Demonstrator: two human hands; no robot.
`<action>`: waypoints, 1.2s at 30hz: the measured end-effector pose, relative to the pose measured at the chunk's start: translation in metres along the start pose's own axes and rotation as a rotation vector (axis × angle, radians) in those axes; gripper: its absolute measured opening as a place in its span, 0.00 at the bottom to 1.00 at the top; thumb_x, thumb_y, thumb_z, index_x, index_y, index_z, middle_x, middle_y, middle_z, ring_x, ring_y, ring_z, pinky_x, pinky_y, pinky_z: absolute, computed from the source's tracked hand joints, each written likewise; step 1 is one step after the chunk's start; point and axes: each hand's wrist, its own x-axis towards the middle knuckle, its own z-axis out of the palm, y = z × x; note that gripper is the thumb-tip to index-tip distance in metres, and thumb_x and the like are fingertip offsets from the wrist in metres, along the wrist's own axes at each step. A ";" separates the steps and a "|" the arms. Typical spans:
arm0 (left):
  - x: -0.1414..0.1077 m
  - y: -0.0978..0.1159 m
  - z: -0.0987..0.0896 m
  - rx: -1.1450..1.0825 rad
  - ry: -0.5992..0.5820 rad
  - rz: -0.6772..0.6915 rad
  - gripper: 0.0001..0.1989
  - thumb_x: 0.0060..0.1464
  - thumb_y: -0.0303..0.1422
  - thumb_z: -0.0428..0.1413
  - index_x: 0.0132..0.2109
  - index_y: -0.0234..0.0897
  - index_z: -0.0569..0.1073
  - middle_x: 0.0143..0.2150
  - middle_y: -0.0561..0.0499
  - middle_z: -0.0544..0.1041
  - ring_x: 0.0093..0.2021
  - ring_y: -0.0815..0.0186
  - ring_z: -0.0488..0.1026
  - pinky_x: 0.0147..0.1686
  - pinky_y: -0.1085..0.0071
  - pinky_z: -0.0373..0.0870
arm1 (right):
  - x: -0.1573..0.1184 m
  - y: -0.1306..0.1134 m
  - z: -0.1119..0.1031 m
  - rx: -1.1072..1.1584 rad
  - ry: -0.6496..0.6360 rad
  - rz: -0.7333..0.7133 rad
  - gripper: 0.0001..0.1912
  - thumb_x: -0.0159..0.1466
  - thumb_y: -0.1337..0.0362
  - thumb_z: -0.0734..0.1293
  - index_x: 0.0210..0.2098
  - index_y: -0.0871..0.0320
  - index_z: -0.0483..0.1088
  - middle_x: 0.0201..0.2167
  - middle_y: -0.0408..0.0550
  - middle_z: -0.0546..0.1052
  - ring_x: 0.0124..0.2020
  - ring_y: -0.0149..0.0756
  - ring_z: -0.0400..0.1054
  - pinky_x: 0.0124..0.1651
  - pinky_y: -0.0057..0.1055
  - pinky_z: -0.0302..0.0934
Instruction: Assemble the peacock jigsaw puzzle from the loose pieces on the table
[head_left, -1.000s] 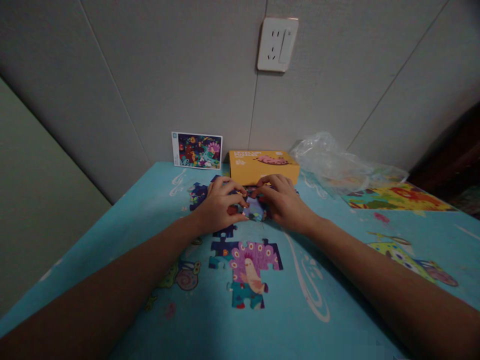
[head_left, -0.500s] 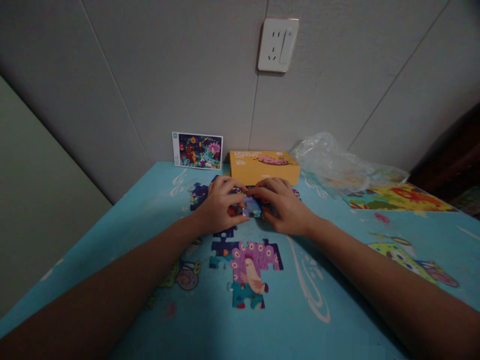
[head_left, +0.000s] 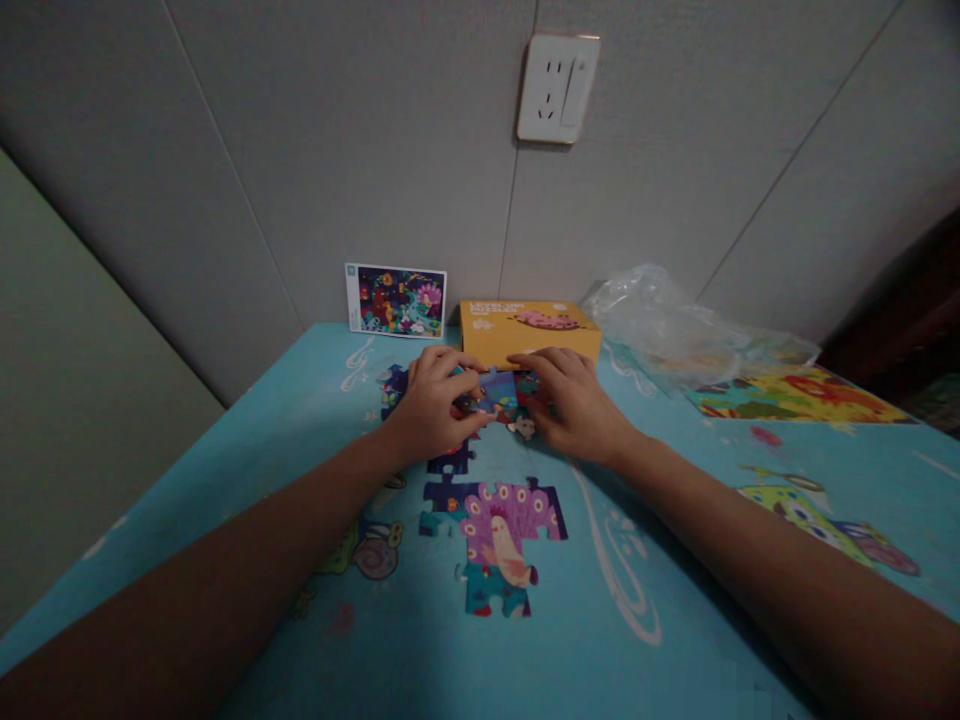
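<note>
Left hand (head_left: pixel 435 405) and right hand (head_left: pixel 574 410) curl over jigsaw pieces (head_left: pixel 501 390) just in front of yellow puzzle box (head_left: pixel 529 335); I can't tell whether either grips one. Peacock section (head_left: pixel 504 545) lies farther out from box. Uneven pressing could pop joins.

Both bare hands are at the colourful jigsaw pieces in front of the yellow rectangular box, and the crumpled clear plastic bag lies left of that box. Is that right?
Not quite: the crumpled clear plastic bag lies right of the yellow rectangular box, as the head view shows. The left hand and right hand are at the colourful jigsaw pieces in front of that box.
</note>
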 end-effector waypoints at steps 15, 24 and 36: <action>-0.006 -0.021 0.014 0.232 0.001 -0.392 0.12 0.53 0.43 0.59 0.39 0.39 0.77 0.44 0.43 0.73 0.51 0.47 0.62 0.47 0.47 0.63 | -0.002 0.012 0.009 -0.116 -0.108 0.214 0.14 0.61 0.57 0.67 0.43 0.58 0.75 0.40 0.55 0.78 0.45 0.51 0.65 0.48 0.47 0.53; -0.003 -0.024 0.012 0.121 0.026 -0.288 0.09 0.52 0.39 0.63 0.30 0.38 0.78 0.45 0.45 0.73 0.51 0.52 0.63 0.52 0.49 0.63 | 0.001 0.012 0.006 -0.037 0.040 0.211 0.11 0.60 0.56 0.69 0.35 0.58 0.72 0.32 0.51 0.76 0.39 0.46 0.67 0.44 0.41 0.55; 0.000 -0.019 0.007 0.066 0.066 -0.215 0.13 0.54 0.40 0.61 0.28 0.36 0.74 0.43 0.46 0.74 0.50 0.55 0.65 0.53 0.53 0.62 | 0.004 0.003 -0.004 0.165 0.373 0.183 0.14 0.62 0.55 0.68 0.26 0.56 0.69 0.33 0.51 0.75 0.39 0.42 0.69 0.44 0.39 0.62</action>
